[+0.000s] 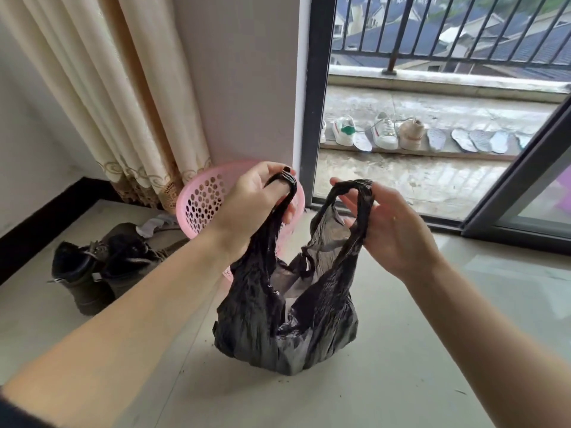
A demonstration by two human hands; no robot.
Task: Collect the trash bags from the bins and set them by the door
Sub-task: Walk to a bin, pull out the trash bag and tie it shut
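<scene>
A black plastic trash bag point(287, 329) rests on the tiled floor in the middle of the head view, its mouth pulled open. My left hand point(256, 202) grips the bag's left handle loop, and my right hand point(392, 227) grips the right handle loop. Both loops are stretched upward and apart. Behind my left hand leans a pink perforated bin point(200, 202), tilted against the wall by the curtain. I cannot see what lies inside the bag beyond a pale scrap.
Dark boots point(92, 273) lie on the floor at the left. A cream curtain point(117, 97) hangs behind the bin. The sliding balcony door point(525, 186) stands open at the right; white sneakers point(383, 131) and insoles line the balcony floor outside.
</scene>
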